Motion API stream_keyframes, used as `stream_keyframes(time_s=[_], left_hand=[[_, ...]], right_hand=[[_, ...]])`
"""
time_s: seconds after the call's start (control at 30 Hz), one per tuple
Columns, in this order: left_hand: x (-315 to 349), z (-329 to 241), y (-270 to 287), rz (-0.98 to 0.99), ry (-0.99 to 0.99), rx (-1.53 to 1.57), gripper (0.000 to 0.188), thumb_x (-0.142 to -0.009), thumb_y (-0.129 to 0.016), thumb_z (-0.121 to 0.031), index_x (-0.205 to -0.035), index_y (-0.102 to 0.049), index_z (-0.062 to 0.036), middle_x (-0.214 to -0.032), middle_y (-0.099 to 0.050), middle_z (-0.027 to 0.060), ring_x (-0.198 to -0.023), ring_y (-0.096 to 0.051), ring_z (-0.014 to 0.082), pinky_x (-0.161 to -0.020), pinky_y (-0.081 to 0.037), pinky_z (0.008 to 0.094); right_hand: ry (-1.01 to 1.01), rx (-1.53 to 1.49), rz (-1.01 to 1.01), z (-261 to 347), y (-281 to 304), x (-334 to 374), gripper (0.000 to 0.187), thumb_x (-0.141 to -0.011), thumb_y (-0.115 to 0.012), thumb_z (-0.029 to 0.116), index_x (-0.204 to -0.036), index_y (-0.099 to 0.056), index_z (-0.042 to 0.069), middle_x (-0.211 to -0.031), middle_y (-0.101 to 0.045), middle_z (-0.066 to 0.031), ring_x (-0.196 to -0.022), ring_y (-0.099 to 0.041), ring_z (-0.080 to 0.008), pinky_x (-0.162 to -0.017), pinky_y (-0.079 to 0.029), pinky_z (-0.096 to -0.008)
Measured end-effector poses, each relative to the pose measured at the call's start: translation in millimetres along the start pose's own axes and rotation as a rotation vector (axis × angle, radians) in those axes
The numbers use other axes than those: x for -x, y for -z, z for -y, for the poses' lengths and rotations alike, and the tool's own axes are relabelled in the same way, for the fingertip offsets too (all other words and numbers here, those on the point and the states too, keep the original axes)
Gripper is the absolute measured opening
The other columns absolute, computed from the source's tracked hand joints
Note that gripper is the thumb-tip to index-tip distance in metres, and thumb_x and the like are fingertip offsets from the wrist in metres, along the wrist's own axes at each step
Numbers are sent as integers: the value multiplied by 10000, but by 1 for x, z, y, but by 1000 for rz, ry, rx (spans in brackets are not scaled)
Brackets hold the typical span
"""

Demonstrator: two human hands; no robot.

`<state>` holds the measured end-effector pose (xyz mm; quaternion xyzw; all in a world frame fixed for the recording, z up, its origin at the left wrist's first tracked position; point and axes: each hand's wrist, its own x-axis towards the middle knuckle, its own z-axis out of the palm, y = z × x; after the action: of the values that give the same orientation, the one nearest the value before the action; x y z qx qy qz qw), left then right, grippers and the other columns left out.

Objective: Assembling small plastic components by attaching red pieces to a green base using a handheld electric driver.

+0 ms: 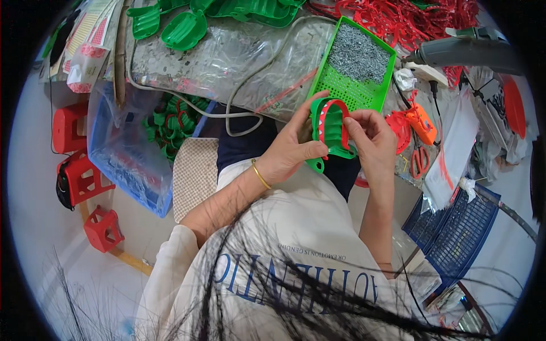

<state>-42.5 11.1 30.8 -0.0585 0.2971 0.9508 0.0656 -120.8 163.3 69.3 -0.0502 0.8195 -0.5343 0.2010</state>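
In front of my body, my left hand (289, 146) grips a green plastic jaw-shaped shell (334, 132) by its left side, thumb at the near side and fingers behind. A curved red strip with white pointed teeth (323, 124) lines the shell's rim. My right hand (372, 136) pinches the right end of this strip between thumb and fingertips. Just beyond both hands sits a bright green perforated tray (348, 94), holding a heap of small silvery metal pieces (359, 54).
Green shells (185, 29) and a tangle of red strips (415, 20) lie on the far bench. A blue crate (128, 153) with green-and-red pieces stands left. A grey cable (239, 94) loops over the bench edge. Red-handled scissors (420, 162) and an orange device (421, 123) lie right.
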Motion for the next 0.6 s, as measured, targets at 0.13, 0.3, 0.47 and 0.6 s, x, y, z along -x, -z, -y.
stream_keyframes(time_s=[0.13, 0.3, 0.47, 0.6], left_hand=[[1, 2, 1, -12, 1, -21, 917, -716, -784, -124, -1446, -228, -134, -1347, -400, 42, -1216, -401, 144, -989, -370, 281], [1, 0, -1, -27, 2, -55, 872, -746, -749, -111, -1445, -229, -130, -1341, -401, 41, -1209, -402, 132, -981, -369, 277], [1, -6, -1, 18, 68, 6, 795, -791, -660, -171, -1450, -218, -131, -1342, -404, 45, -1190, -431, 132, -978, -376, 290], [8, -5, -1, 98, 137, 194, 799, -784, -647, -225, -1450, -216, -136, -1350, -412, 74, -1194, -461, 182, -988, -391, 335]], right_hand=[[48, -41, -44, -5, -3, 0, 115, -842, -650, 83, -906, -623, -8, -768, -632, -18, -668, -563, -48, -602, -461, -199], [4, -27, 21, -2, -1, 0, 127, -868, -627, 61, -967, -593, -10, -841, -614, -19, -740, -566, -66, -669, -477, -209], [4, -100, 68, -4, 8, -1, 134, -856, -631, 48, -966, -570, 3, -852, -590, -14, -747, -555, -64, -650, -472, -207], [10, -257, 126, 0, 9, 10, 264, -811, -640, 4, -1042, -515, 24, -893, -536, -15, -725, -535, -66, -603, -464, -196]])
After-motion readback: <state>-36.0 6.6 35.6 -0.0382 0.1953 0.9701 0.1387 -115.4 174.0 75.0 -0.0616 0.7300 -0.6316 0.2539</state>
